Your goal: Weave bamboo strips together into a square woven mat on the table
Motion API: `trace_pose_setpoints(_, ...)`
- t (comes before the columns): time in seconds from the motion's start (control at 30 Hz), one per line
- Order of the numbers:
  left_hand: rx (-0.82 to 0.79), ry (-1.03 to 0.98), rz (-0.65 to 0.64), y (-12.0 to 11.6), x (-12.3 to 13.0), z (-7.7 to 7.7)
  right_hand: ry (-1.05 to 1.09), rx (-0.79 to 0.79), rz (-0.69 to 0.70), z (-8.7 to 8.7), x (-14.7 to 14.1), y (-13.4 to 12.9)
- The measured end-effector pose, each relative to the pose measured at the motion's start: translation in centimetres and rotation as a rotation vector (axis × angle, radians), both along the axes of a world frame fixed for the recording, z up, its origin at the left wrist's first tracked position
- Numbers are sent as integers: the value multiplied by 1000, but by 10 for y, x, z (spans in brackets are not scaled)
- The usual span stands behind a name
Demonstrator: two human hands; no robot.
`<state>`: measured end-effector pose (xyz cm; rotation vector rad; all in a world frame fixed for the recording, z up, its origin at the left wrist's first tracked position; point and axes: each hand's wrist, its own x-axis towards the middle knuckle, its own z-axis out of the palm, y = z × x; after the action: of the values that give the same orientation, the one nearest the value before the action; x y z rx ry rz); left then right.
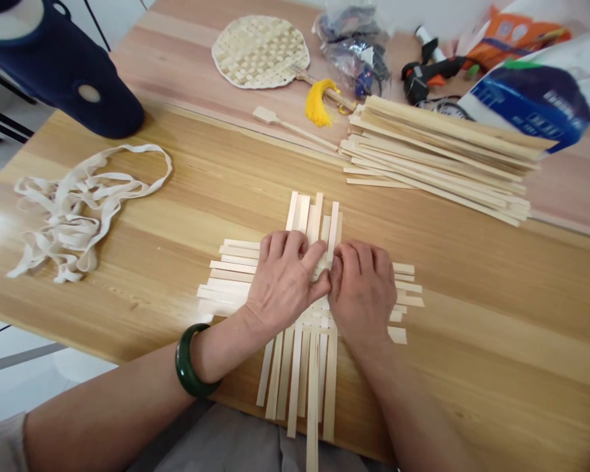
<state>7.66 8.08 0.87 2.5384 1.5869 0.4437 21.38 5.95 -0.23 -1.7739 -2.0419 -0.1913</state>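
Note:
A half-woven mat of pale bamboo strips (319, 319) lies before me, with loose strip ends sticking out on all four sides. Over its left part rests my left hand (282, 285), palm down, fingers apart and pressing on the weave. My right hand (362, 292) is closed at the mat's right side, fingers curled and thumb pinching a strip near the centre. Both thumbs almost meet there. The hands hide much of the weave. Several long strip ends reach down to the table's near edge, one past it.
A pile of bamboo strips (442, 157) lies at the back right. Behind are a finished woven fan (260, 52) with a yellow tassel (319, 103), a glue gun (427, 75) and plastic bags (526, 98). Left are white ribbon (98, 210) and a dark blue bottle (78, 72).

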Motion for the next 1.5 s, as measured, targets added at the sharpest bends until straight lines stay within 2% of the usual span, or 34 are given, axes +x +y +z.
trace_pose_setpoints(0.4, 5, 13, -1, 0, 1, -1, -3, 26, 2, 0, -1, 0)
trace_pose_setpoints(0.57, -17, -117, -10, -3, -2, 1, 108, 126, -15, 1, 0, -3)
trace_pose_setpoints(0.8, 22, -253, 8, -3, -3, -1, 147, 128, 7, 0, 3, -4)
trace_pose_setpoints(0.97, 2, -320, -3, -4, -12, 12, 160, 95, 10, 0, 4, -5)
trace_pose_setpoints(1.1, 35, -244, -12, -7, -28, 22, 156, 133, -18, 0, 4, -5)
trace_pose_setpoints(1.27, 12, -176, -31, -16, -42, 14, 149, 148, -19, 0, 5, -5)
trace_pose_setpoints(1.5, 1, -189, -4, -19, -43, 9, 142, 159, 46, 0, 7, -5)
